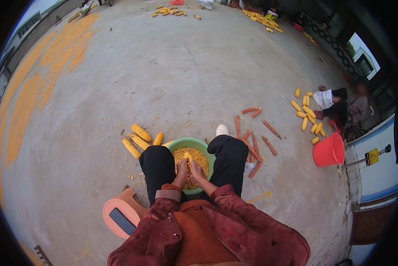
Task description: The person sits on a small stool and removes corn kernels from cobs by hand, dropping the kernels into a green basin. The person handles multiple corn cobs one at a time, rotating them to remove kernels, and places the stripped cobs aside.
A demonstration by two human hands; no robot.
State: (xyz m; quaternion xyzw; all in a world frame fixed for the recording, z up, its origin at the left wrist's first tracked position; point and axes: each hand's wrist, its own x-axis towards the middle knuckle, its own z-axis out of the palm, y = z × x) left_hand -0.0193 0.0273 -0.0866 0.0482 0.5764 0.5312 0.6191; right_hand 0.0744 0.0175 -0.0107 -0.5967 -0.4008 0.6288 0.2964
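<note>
My left hand (182, 172) and my right hand (197, 170) are close together, both gripping one yellow ear of corn (188, 156). Its tip points away from me, and my fingers hide much of the rest. Beneath them, a green plastic basin (212, 165) sits between my knees, with loose corn kernels (201, 159) inside. Several whole ears of corn (141, 132) lie on the concrete beyond my left knee. To the right of my right leg, bare reddish corncobs (255, 142) are scattered.
A pink stool (114, 226) bearing a phone (122, 221) stands at my left. On the right are a red bucket (328, 150) and a seated person (355, 103) by more ears (308, 112). Kernels (26, 109) spread over the concrete floor (125, 66) at far left.
</note>
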